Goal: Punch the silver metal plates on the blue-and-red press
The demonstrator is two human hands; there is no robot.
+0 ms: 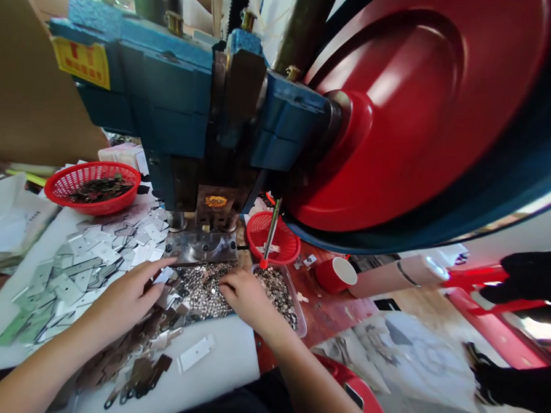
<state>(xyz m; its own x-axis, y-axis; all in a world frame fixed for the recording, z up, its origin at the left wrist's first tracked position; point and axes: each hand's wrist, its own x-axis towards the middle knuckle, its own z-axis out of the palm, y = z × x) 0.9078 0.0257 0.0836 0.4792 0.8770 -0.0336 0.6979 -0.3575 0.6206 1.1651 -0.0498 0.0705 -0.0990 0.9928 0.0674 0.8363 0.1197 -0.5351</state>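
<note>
My left hand (137,288) reaches to the front left edge of the press's steel die (204,247), index finger stretched out and thumb apart. A small silver metal plate (165,275) shows between thumb and index finger; I cannot tell if it is gripped. My right hand (245,294) is over a heap of small shiny metal pieces (204,289), like rivets, fingers curled together with the tips down among them. Whatever they pinch is too small to make out. Above both hands stands the blue press ram (215,203). Loose silver plates (75,282) lie left of my left hand.
Brown metal tabs (124,352) lie nearest me. A red basket (91,206) of dark pieces stands left, another red basket (287,244) behind the die. A clear tub (301,322), red cup (336,274) and large red flywheel (423,115) are right. A person's leg (515,385) shows far right.
</note>
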